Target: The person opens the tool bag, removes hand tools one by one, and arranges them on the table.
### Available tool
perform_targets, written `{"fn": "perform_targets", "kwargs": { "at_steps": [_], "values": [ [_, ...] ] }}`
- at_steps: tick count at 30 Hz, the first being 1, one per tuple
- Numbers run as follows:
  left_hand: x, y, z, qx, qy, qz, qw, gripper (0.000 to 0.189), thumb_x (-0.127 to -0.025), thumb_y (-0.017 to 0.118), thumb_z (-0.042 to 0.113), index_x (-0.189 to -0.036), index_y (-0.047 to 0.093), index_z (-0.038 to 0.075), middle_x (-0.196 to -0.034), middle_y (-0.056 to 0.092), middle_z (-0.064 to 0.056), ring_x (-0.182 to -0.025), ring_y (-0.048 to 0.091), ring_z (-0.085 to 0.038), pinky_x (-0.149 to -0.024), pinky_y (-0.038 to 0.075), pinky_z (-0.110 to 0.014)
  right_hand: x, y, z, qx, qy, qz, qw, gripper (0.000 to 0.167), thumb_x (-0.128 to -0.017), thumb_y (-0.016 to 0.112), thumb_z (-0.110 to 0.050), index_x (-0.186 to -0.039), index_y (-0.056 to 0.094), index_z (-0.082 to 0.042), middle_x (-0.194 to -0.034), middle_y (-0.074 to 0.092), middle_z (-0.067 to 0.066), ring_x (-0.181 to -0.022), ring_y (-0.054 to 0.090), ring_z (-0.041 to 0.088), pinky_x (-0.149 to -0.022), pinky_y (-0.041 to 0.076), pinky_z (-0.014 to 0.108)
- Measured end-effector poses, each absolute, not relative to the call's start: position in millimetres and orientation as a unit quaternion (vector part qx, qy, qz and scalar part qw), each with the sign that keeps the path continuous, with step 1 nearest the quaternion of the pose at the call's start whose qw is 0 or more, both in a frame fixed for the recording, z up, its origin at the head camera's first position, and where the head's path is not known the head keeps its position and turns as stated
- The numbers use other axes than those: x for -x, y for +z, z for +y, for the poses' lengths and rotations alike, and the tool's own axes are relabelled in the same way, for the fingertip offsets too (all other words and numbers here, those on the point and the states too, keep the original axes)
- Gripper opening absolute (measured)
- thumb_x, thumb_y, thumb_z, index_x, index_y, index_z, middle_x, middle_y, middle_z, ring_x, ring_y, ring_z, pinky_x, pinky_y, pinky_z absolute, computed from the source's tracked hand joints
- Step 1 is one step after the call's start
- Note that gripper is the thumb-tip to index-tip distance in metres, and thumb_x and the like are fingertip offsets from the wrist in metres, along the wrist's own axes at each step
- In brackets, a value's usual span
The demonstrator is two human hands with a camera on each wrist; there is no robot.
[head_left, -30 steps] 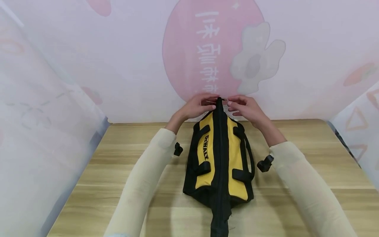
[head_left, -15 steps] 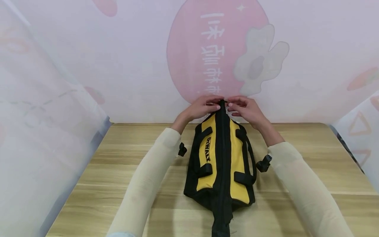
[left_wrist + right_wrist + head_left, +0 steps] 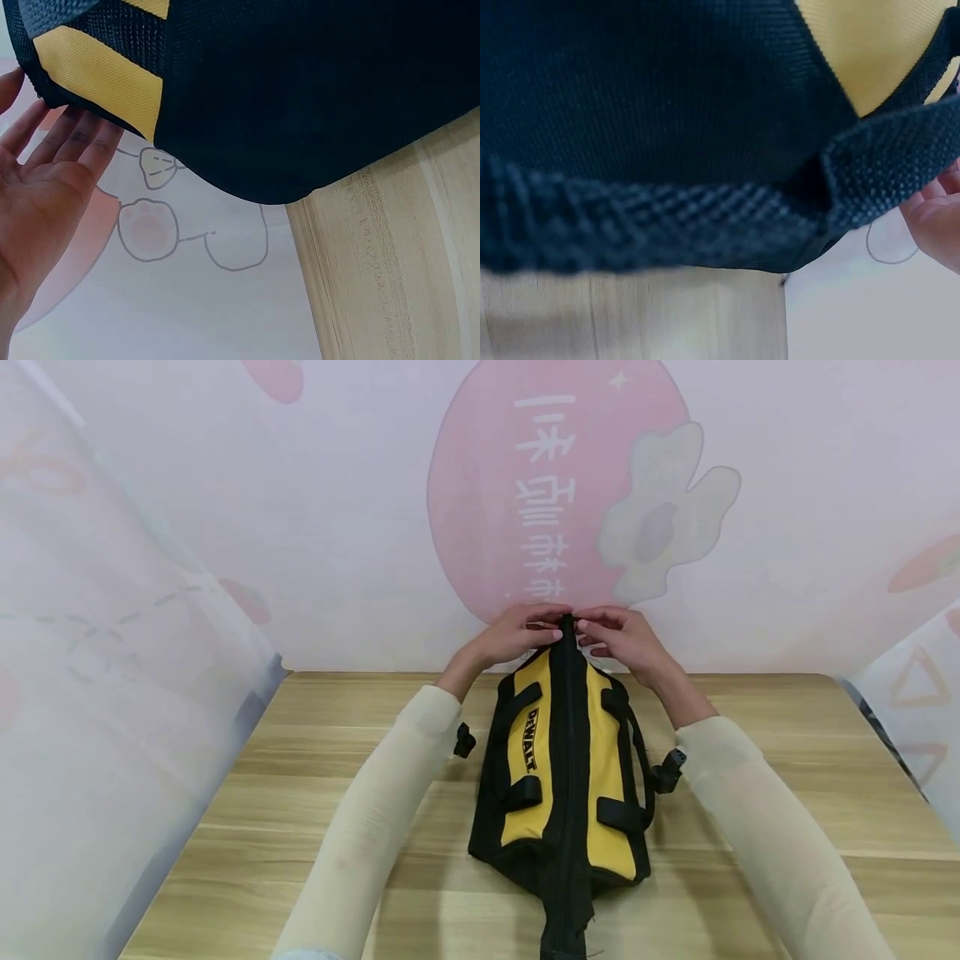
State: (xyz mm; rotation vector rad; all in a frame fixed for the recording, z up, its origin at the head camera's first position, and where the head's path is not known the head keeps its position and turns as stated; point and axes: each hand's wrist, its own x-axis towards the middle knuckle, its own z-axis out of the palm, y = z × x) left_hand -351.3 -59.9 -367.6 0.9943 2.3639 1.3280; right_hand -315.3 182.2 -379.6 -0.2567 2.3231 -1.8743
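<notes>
While left hand [image 3: 519, 634] pinches bag [image 3: 567, 752], right hand [image 3: 626, 642] likewise; contents hidden.

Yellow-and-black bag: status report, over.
Left hand pinches far tip of bag; right hand there too, grip unclear. Bag on table, centre strip up. Handles off to sides; no obstruction seen.

It's one bag [image 3: 568, 760] on one desk [image 3: 300, 802]! Two hands, the left hand [image 3: 516, 637] at the bag's eleven o'clock, the right hand [image 3: 628, 642] at one; two sleeves [image 3: 375, 818] [image 3: 772, 827] at eight and four; two black devices [image 3: 465, 741] [image 3: 667, 772] at nine and three; one printed flower [image 3: 656, 531], at one.
</notes>
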Motion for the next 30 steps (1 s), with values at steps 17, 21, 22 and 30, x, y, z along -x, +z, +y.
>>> {"fn": "perform_targets", "kwargs": {
  "at_steps": [17, 21, 22, 30],
  "values": [
    [353.8, -369.2, -59.1, -0.347, 0.463, 0.806, 0.121, 0.053, -0.11, 0.059, 0.019, -0.161, 0.05, 0.013, -0.161, 0.056, -0.008, -0.145, 0.057, -0.023, -0.119, 0.052, -0.038, 314.2, -370.2, 180.3, 0.116, -0.651, 0.748, 0.047, 0.035, -0.108, 0.065, -0.016, -0.136, 0.066, 0.003, -0.106, 0.075, -0.008, -0.095, 0.072, 0.009, -0.081, 0.063, 0.021],
    [352.9, -368.7, -59.1, -0.346, 0.463, 0.807, 0.123, 0.054, -0.109, 0.06, 0.02, -0.162, 0.05, 0.013, -0.163, 0.054, -0.007, -0.146, 0.056, -0.023, -0.119, 0.052, -0.038, 313.9, -370.0, 180.9, 0.116, -0.643, 0.756, 0.039, 0.034, -0.109, 0.064, -0.017, -0.136, 0.066, 0.003, -0.106, 0.074, -0.008, -0.094, 0.072, 0.008, -0.083, 0.064, 0.025],
    [352.6, -368.6, -59.0, -0.346, 0.462, 0.807, 0.123, 0.054, -0.109, 0.06, 0.02, -0.162, 0.05, 0.013, -0.163, 0.054, -0.007, -0.146, 0.056, -0.023, -0.118, 0.052, -0.038, 313.5, -369.7, 180.9, 0.117, -0.641, 0.758, 0.039, 0.034, -0.109, 0.064, -0.017, -0.136, 0.066, 0.003, -0.106, 0.074, -0.008, -0.094, 0.072, 0.008, -0.084, 0.065, 0.026],
    [352.0, -367.4, -58.1, -0.343, 0.464, 0.807, 0.124, 0.054, -0.109, 0.06, 0.02, -0.161, 0.051, 0.013, -0.161, 0.055, -0.008, -0.145, 0.056, -0.023, -0.118, 0.053, -0.039, 311.0, -367.8, 180.1, 0.113, -0.632, 0.766, 0.021, 0.034, -0.109, 0.065, -0.022, -0.135, 0.069, 0.0, -0.105, 0.075, -0.008, -0.094, 0.073, 0.009, -0.082, 0.064, 0.026]
  ]
}}
